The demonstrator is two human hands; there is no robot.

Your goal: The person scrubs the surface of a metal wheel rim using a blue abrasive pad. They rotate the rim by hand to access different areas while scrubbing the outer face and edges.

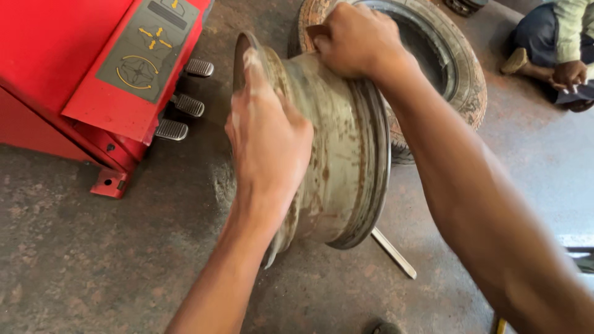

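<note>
Far left stands a red machine (68, 80), smooth painted sheet metal with a grey panel of yellow symbols on its sloped face. Three ribbed metal pedals (185, 102) stick out of its side, and a small bracket foot sits on the rough, stained concrete floor (93, 266).

Next comes the left hand (266, 136), its forearm reaching up from below. The palm lies flat against the near side of a bare steel wheel rim (340, 154), fingers stretched up and pressed along the edge, not curled round anything. The rim stands on edge on the floor in the middle of the view: a dull grey drum, scuffed and streaked with rust, with stepped rolled lips.

The right hand (356, 40) comes in over the top on a long straight arm, fingers curled tight and clamped on the rim's upper far edge.

Behind it lies a worn rubber tyre (461, 80), dusty, with brownish sidewalls. A thin pale metal bar (393, 252) lies on the floor below. At far right, another person (557, 43) sits low on the ground.
</note>
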